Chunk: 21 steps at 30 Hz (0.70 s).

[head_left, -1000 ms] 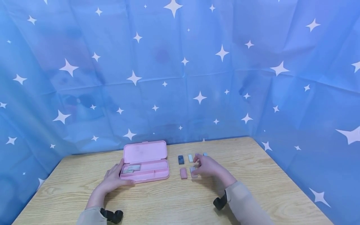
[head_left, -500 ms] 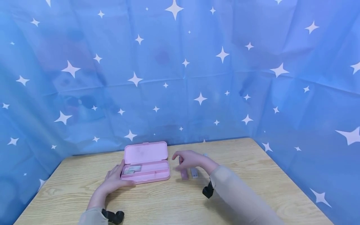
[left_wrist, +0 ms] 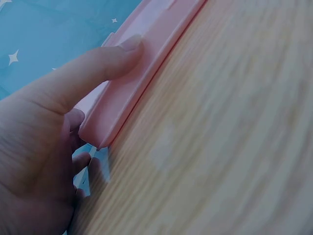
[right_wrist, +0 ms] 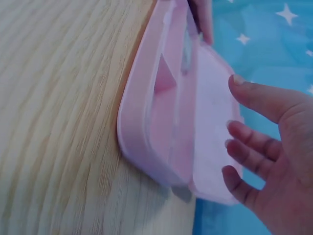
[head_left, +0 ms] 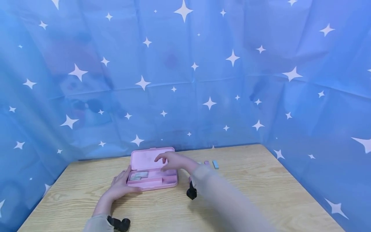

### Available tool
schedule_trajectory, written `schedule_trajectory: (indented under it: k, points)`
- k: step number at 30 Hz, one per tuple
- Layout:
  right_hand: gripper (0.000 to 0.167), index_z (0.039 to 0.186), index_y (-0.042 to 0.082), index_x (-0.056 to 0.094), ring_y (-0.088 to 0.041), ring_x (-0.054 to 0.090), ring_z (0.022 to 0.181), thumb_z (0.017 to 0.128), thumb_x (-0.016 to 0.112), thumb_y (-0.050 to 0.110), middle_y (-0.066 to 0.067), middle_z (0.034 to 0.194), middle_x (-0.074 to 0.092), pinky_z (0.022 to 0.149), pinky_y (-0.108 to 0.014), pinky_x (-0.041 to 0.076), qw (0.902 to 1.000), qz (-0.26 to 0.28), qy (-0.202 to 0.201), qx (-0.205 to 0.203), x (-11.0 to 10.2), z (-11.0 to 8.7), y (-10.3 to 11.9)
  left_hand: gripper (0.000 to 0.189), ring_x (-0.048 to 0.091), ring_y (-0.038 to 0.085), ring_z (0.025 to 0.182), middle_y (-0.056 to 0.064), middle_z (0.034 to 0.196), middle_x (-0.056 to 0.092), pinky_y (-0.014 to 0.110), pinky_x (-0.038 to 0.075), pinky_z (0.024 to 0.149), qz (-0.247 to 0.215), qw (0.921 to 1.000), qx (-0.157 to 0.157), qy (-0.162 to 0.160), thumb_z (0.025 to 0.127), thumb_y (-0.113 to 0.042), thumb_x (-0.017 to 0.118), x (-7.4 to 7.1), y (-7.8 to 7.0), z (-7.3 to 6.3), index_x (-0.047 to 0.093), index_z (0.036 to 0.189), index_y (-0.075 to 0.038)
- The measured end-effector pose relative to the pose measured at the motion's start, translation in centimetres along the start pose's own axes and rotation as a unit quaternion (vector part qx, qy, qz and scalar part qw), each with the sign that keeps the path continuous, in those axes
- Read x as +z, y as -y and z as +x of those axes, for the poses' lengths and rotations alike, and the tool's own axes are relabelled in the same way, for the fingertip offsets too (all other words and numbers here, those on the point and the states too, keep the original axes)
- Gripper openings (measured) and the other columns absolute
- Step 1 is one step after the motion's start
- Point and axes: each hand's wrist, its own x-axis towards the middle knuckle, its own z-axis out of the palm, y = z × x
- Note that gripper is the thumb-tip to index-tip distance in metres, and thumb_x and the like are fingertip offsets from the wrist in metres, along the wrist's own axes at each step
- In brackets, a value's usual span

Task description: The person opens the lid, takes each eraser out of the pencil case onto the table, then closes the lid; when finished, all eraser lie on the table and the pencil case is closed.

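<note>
A pink pencil case (head_left: 169, 183) lies with its lid up on the table, two pale flat blocks (head_left: 141, 174) in its rear left compartment. My left hand (head_left: 120, 187) grips the case's left end, the thumb (left_wrist: 124, 58) over the front wall and the fingers round the side. My right hand (head_left: 174, 161) hovers over the right half of the case, in front of the lid (head_left: 142, 159). In the right wrist view its fingers (right_wrist: 252, 142) are spread and loosely bent, and nothing shows between them and the thumb.
Right of the case, a light blue block (head_left: 215, 164) and a purple block (head_left: 206, 162) lie on the wooden table (head_left: 162, 212). The right sleeve (head_left: 220, 190) hides other blocks. A blue cloth with white stars (head_left: 185, 112) hangs behind the table.
My right hand has moved left from the small blocks to above the pencil case. My left hand stays at the case's left end. The view has shifted slightly.
</note>
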Motion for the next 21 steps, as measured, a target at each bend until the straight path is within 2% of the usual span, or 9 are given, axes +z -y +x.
schedule_trajectory:
  k: [4, 10, 14, 18, 21]
  points:
    - [0.044, 0.131, 0.018, 0.061, -0.011, 0.055, 0.091, 0.088, 0.072, 0.012, -0.006, 0.113, 0.061, 0.073, -0.021, 0.047, 0.9997, -0.023, -0.003, -0.001, 1.1, 1.8, 1.0, 0.127, 0.014, 0.05, 0.139, 0.031, 0.153, 0.02, 0.066, 0.006, 0.11, -0.002, 0.9999, 0.007, -0.007, 0.067, -0.051, 0.084, 0.0, 0.0, 0.0, 0.007, 0.155, -0.001]
    - [0.045, 0.129, 0.023, 0.062, -0.015, 0.058, 0.1, 0.087, 0.072, 0.011, -0.004, 0.115, 0.061, 0.084, -0.023, 0.047, 0.998, -0.063, 0.005, 0.002, 2.7, 3.6, 2.2, 0.126, 0.012, 0.051, 0.14, 0.031, 0.154, 0.018, 0.066, 0.003, 0.11, 0.002, 0.9999, 0.007, -0.008, 0.067, -0.051, 0.083, 0.1, 0.2, 0.1, 0.007, 0.155, -0.002]
    - [0.047, 0.127, 0.029, 0.064, -0.01, 0.055, 0.102, 0.085, 0.072, 0.01, -0.002, 0.121, 0.06, 0.091, -0.024, 0.044, 0.9947, -0.102, 0.007, 0.009, 3.6, 4.5, 2.5, 0.126, 0.01, 0.05, 0.141, 0.03, 0.155, 0.017, 0.066, 0.002, 0.11, 0.001, 1.0, 0.005, -0.006, 0.067, -0.051, 0.083, 0.1, 0.2, 0.1, 0.007, 0.155, -0.003]
    - [0.051, 0.126, 0.036, 0.065, -0.008, 0.052, 0.109, 0.084, 0.07, 0.009, -0.001, 0.131, 0.055, 0.083, -0.021, 0.044, 0.9912, -0.129, 0.025, 0.018, 4.1, 5.2, 2.7, 0.125, 0.008, 0.049, 0.142, 0.029, 0.155, 0.016, 0.066, 0.002, 0.11, 0.002, 1.0, -0.001, -0.004, 0.068, -0.051, 0.083, 0.0, 0.2, 0.0, 0.007, 0.155, -0.004]
    - [0.053, 0.126, 0.039, 0.064, -0.01, 0.049, 0.115, 0.083, 0.071, 0.009, -0.002, 0.135, 0.053, 0.079, -0.019, 0.044, 0.9874, -0.153, 0.037, 0.009, 4.1, 5.6, 3.1, 0.125, 0.007, 0.049, 0.142, 0.029, 0.156, 0.016, 0.067, 0.001, 0.11, 0.002, 1.0, -0.006, -0.005, 0.068, -0.052, 0.083, -0.1, 0.2, 0.0, 0.007, 0.156, -0.006]
